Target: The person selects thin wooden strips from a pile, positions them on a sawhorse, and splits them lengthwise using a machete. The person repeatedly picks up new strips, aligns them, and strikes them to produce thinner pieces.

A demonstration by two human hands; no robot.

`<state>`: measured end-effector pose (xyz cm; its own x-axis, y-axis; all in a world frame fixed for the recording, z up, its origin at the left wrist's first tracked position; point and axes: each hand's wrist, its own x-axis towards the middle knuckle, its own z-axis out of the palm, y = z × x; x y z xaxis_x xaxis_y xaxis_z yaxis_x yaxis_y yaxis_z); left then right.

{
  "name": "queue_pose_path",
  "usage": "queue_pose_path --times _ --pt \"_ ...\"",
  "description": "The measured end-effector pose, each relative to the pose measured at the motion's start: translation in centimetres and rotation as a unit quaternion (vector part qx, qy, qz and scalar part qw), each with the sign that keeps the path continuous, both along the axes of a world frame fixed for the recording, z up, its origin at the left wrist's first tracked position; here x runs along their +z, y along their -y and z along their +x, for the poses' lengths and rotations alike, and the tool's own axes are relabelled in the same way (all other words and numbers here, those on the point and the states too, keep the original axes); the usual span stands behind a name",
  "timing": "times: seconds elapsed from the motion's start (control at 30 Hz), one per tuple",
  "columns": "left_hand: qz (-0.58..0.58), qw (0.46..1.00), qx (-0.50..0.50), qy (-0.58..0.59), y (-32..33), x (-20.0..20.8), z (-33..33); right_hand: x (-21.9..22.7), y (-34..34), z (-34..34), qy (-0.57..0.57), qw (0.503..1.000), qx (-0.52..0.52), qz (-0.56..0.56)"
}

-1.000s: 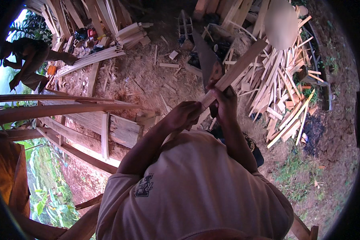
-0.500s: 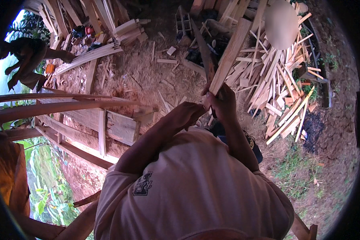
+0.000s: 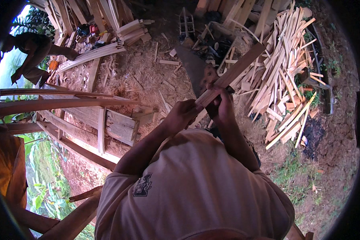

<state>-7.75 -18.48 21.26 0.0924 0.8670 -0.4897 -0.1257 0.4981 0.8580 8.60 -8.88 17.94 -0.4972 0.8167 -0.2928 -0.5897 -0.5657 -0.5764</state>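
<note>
Swung rightward since the earlier frame, our wooden plank [image 3: 243, 63] runs up and right from the grip, while the handsaw [image 3: 190, 63] shows us its broad blade face. Our left hand [image 3: 183, 113] pinches the plank's near end; our right hand [image 3: 224, 106] closes round it just ahead, the saw's handle beside the same fingers, though we cannot tell how firmly they hold it. To manage both well, we judge, we should let the left hand steady the plank and keep the blade's edge off our skin. Right of the grip spreads a heap of wood strips [image 3: 286, 78]; left lies a weathered board [image 3: 121, 127]; farther left, a co-worker [image 3: 33, 46] stoops.
</note>
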Motion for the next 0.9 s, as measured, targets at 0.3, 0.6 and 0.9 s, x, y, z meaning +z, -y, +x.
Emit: queue_pose_path --times 0.3,0.6,0.9 --pt "0.305 0.937 -0.038 -0.167 0.8 -0.2 1.8 3.3 0.7 -1.1 0.071 0.995 0.000 -0.073" --pt "0.115 0.956 -0.041 -0.265 2.0 4.1 -1.6 0.0 -0.8 -1.1 0.089 0.995 -0.043 0.004" --pt "0.144 0.936 0.049 -0.316 -0.1 1.3 -1.9 2.8 -0.4 -1.8 0.135 0.991 0.007 -0.004"
